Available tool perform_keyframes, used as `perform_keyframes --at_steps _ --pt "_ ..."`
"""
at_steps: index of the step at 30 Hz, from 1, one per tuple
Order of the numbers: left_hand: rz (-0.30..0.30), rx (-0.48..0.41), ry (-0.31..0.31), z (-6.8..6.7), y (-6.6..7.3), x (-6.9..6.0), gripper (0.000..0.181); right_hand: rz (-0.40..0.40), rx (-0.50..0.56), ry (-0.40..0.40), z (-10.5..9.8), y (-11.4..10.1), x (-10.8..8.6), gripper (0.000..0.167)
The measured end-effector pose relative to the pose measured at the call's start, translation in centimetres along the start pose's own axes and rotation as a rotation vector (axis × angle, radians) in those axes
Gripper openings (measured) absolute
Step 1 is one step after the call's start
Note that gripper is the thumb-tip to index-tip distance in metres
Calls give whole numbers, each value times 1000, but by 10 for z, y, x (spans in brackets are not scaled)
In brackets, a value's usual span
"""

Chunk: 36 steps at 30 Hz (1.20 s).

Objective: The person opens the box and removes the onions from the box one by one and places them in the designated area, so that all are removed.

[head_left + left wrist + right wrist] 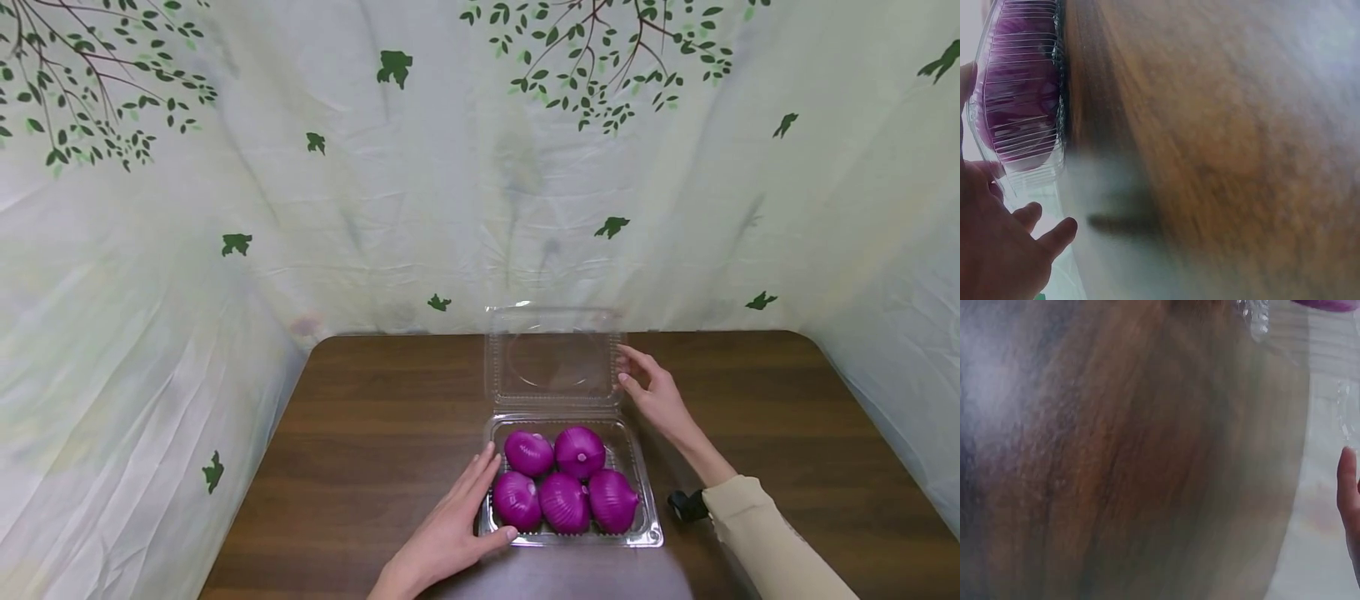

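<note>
A clear plastic clamshell container (649,533) sits on the table with its hinged lid (555,358) raised behind it. Several purple onions (566,503) lie in the base in two rows. My left hand (450,525) rests against the container's left side, fingers extended along the wall and thumb at the front left corner. In the left wrist view, that hand (1004,244) is beside the ribbed wall, with purple onion showing through. My right hand (656,392) is at the lid's right edge, its fingertips touching it with thumb and fingers apart. Only part of it shows in the right wrist view.
A brown wood-grain table (375,417) lies under everything. Behind it hangs a pale curtain (420,208) printed with leaves and branches, close to the raised lid. A black device (687,505) is at the right wrist, by the beige sleeve (765,533).
</note>
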<state>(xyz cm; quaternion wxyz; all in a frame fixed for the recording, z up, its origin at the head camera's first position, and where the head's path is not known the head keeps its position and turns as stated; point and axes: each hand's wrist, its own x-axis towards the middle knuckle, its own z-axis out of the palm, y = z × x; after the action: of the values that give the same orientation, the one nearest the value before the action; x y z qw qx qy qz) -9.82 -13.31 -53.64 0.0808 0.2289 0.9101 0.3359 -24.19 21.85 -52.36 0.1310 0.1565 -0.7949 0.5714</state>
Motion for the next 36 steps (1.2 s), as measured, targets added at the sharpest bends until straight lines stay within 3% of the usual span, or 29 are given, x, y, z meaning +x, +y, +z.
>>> perform_keyframes --at_steps 17,25,36 --pt "9 0 7 1 0 0 93 254 -9 -142 0 10 -5 52" --pt "18 3 14 0 2 0 93 282 -11 -194 1 11 -10 51" --pt "8 -6 8 -2 4 0 93 292 96 -152 0 14 -15 51"
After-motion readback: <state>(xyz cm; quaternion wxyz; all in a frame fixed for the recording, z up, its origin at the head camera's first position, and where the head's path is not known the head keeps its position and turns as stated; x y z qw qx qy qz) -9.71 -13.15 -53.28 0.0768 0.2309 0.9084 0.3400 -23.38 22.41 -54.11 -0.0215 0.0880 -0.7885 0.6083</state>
